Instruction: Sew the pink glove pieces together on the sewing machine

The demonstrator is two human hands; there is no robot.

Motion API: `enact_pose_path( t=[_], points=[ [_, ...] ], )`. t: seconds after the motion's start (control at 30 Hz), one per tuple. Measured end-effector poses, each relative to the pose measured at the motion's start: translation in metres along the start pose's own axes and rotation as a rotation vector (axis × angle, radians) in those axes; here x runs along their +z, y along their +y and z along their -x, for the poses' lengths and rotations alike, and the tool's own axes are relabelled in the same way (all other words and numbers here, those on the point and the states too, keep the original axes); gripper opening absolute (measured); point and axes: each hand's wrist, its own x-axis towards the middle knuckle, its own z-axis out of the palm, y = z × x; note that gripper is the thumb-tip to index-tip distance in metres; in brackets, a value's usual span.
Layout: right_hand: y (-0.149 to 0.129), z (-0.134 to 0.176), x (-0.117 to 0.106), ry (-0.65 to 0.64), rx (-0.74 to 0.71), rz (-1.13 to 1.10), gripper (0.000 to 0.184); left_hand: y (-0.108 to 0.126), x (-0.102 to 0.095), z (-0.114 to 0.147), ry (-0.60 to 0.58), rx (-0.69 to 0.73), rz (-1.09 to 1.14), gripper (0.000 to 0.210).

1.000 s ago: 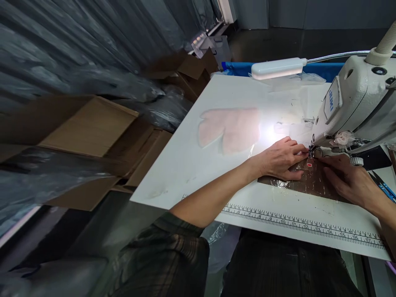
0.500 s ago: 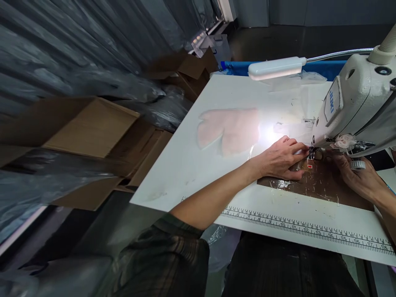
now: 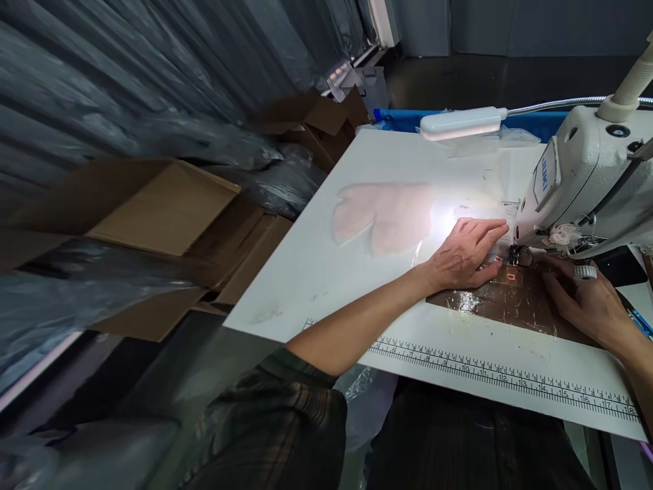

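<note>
My left hand [image 3: 466,253] lies flat beside the presser foot [image 3: 514,256] of a white sewing machine [image 3: 576,184], fingers stretched toward it. A bit of sheer pale material, hard to make out, shows by its fingertips. On the other side of the foot is my right hand [image 3: 586,299], fingers bent and drawn together. What they pinch, if anything, is hidden. Both hands rest at a brown shiny plate [image 3: 479,299] bearing small red-and-white stickers. Left of the lamp glare lies a pale pink mitten-shaped cloth piece [image 3: 392,214] on the white tabletop [image 3: 290,286].
A white lamp [image 3: 462,124] on a flexible neck hangs above the table's back. A printed ruler [image 3: 484,371] runs along the front edge. Cardboard boxes [image 3: 168,204] and plastic bags [image 3: 286,180] stand left. A dark phone [image 3: 620,265] and blue tool [image 3: 640,320] lie right.
My left hand has flattened, its fingers straightening and lifting slightly away from the presser foot. My right hand has shifted a little. The whole view has moved slightly.
</note>
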Motion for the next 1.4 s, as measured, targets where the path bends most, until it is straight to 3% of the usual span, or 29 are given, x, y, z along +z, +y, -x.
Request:
enact_pose_path(
  t=[0.13, 0.23, 0.33, 0.43, 0.57, 0.67, 0.93, 1.1, 1.23, 1.4],
  points=[
    [-0.004, 0.002, 0.007, -0.019, -0.032, 0.079, 0.041, 0.001, 0.002, 0.001, 0.032, -0.049, -0.009, 0.056],
    [-0.006, 0.003, 0.01, 0.007, -0.046, 0.111, 0.04, -0.006, 0.0, -0.008, -0.07, -0.025, -0.02, 0.053],
    [-0.005, 0.002, 0.012, 0.069, -0.075, 0.099, 0.035, -0.026, -0.005, -0.033, -0.232, -0.067, 0.006, 0.044],
    [-0.003, 0.001, 0.014, 0.112, -0.107, 0.088, 0.031, -0.05, -0.009, -0.069, -0.309, -0.197, 0.143, 0.039],
    [0.004, -0.002, 0.017, 0.151, -0.094, 0.077, 0.031, -0.081, -0.007, -0.107, -0.272, -0.421, 0.184, 0.036],
    [0.008, -0.003, 0.019, 0.132, -0.062, 0.069, 0.031, -0.098, -0.002, -0.122, -0.247, -0.525, 0.147, 0.031],
    [0.006, -0.006, 0.017, 0.164, -0.125, 0.09, 0.035, -0.118, 0.001, -0.12, -0.347, -0.585, 0.084, 0.061],
    [0.004, -0.004, 0.021, 0.225, -0.161, 0.125, 0.039, -0.115, 0.001, -0.115, -0.343, -0.495, 0.038, 0.062],
    [0.003, -0.003, 0.027, 0.263, -0.195, 0.158, 0.046, -0.122, 0.009, -0.123, -0.365, -0.4, 0.132, 0.062],
    [0.004, -0.002, 0.029, 0.305, -0.205, 0.191, 0.045, -0.145, 0.025, -0.131, -0.215, -0.625, 0.187, 0.06]
  ],
)
